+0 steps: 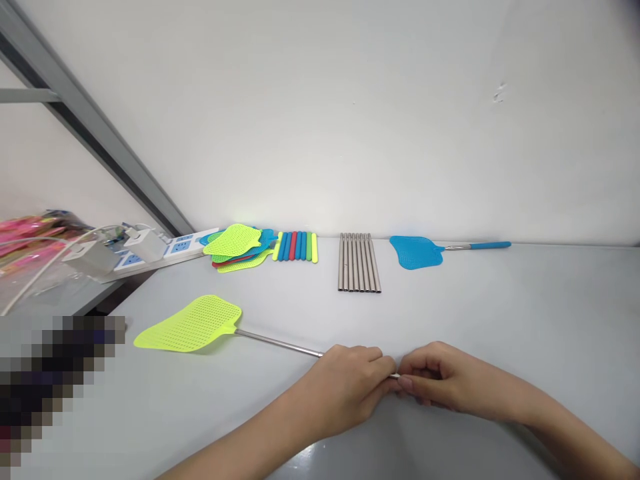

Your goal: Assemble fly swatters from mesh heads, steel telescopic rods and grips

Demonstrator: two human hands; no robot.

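A fly swatter with a yellow-green perforated head (193, 325) and a thin metal rod (277, 343) lies slanted across the front of the table. My left hand (350, 383) is closed around the rod near its right end. Just beside it, my right hand (435, 375) pinches the tip of the rod, thumb against fingers. A short pale bit of the rod end shows between the two hands. Whatever else may sit inside the right fingers is hidden.
Behind are stacked swatter heads (233, 241), a row of coloured handles (298, 247), several metal tubes (357, 263) and a blue fly swatter (417, 253) by the wall. At left is a power strip (183, 246) with chargers and cables, beside bagged pink items (35, 247).
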